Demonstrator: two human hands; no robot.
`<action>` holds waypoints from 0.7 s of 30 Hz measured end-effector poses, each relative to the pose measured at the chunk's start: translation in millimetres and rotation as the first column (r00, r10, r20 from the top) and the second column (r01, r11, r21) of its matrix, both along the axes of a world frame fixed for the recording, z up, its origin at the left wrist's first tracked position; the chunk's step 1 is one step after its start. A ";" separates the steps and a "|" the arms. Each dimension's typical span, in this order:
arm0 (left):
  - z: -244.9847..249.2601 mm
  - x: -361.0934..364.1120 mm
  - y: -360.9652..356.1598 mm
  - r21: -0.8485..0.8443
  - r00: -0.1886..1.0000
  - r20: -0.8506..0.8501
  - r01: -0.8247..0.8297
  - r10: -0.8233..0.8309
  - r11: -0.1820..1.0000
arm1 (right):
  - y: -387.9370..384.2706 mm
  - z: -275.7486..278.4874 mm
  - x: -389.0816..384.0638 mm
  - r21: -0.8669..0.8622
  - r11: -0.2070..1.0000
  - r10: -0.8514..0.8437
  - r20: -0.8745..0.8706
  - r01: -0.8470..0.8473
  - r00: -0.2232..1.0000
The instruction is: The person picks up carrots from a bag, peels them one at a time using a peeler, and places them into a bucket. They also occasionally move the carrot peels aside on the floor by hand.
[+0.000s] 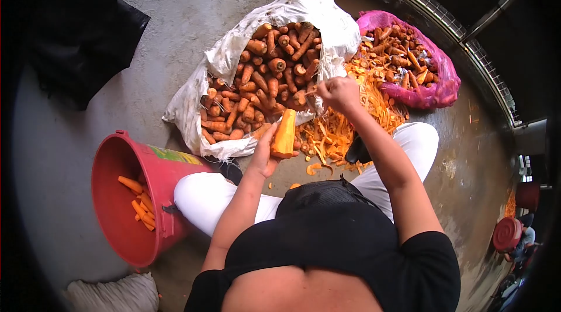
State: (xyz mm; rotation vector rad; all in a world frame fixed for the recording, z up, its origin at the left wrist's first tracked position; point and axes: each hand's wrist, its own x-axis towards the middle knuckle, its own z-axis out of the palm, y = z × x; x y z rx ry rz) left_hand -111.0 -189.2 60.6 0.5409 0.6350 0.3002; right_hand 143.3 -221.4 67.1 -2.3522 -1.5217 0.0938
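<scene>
My left hand holds a partly peeled orange carrot upright in front of me. My right hand is raised just beyond it, fingers closed on a small peeler whose tip barely shows. A white sack full of unpeeled carrots lies open on the concrete floor past both hands. Orange peelings are heaped on the floor under my right hand. At my left knee a red bucket holds several peeled carrots.
A pink mesh bag of carrots lies at the far right beside the peelings. A dark cloth lies at the upper left. A metal grate runs along the floor edge behind. Another person sits by a red stool at the right.
</scene>
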 end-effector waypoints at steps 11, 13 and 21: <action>2.1 6.6 -9.2 0.030 0.996 -0.058 -0.069 0.071 0.997 | -12.9 34.0 -73.3 0.391 0.790 0.475 0.095 -0.472 0.875; -2.6 0.5 -8.4 0.124 0.996 -0.069 0.055 -0.047 0.991 | 0.4 15.1 -57.2 0.433 0.816 0.389 0.079 -0.383 0.918; 12.5 0.0 -10.1 0.247 0.999 -0.027 0.049 -0.043 0.968 | 2.2 -5.9 41.2 -0.170 0.984 -0.003 0.227 0.043 0.974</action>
